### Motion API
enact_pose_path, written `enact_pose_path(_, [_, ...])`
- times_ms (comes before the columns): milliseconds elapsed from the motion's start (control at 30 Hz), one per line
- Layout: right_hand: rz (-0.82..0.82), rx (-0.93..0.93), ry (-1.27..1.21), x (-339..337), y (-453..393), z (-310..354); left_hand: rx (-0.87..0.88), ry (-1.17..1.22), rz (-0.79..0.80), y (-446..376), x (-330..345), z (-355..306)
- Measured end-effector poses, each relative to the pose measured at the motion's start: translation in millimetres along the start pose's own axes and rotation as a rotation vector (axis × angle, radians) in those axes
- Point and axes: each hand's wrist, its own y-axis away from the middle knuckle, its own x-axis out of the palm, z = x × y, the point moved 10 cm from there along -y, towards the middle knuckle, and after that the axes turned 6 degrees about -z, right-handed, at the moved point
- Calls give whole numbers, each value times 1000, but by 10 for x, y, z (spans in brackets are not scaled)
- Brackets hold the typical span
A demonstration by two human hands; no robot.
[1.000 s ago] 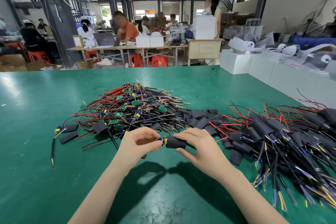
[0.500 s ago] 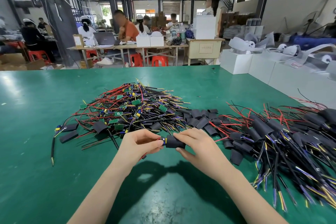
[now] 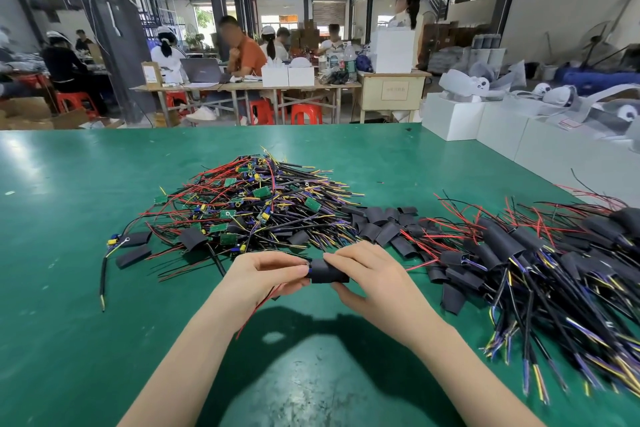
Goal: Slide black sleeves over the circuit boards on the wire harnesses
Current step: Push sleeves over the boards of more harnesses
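Evidently to steady the push, the left hand (image 3: 263,274) pinches the harness end while the right hand (image 3: 367,274) curls its grip round the black sleeve (image 3: 327,271), just nearside of the unsleeved pile (image 3: 249,208) on the counter (image 3: 69,288).

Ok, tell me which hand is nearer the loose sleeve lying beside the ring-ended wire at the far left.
Left. The left hand sits just right of that loose sleeve; the right hand lies farther right, beyond the left.
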Motion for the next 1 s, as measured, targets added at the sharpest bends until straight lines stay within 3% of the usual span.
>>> enact_pose_path(367, [-74,153,-183,-30,22,-87,351,-285,-79,129,89,-368])
enact_pose_path(467, [-110,121,-109,-132,-24,-69,439,-320,-61,138,102,-462])
enact_pose_path(600, [-271,97,182,-636,-76,-237,420,-304,-258,17,-265,-433])
enact_pose_path(667, [-407,194,341,-1015,-30,-484,375,-349,-322,-44,-420,-352])
enact_pose_path(767, [-557,509,553,-1512,263,-997,319,-458,-413,-94,-572,-243])
enact_pose_path(900, [-294,917,681,-1552,729,-1668,294,-870,-483,-166,-638,-164])
enact_pose_path(1000, [-295,941,658,-1516,805,-1724,265,-977,-452,-201,-620,-82])
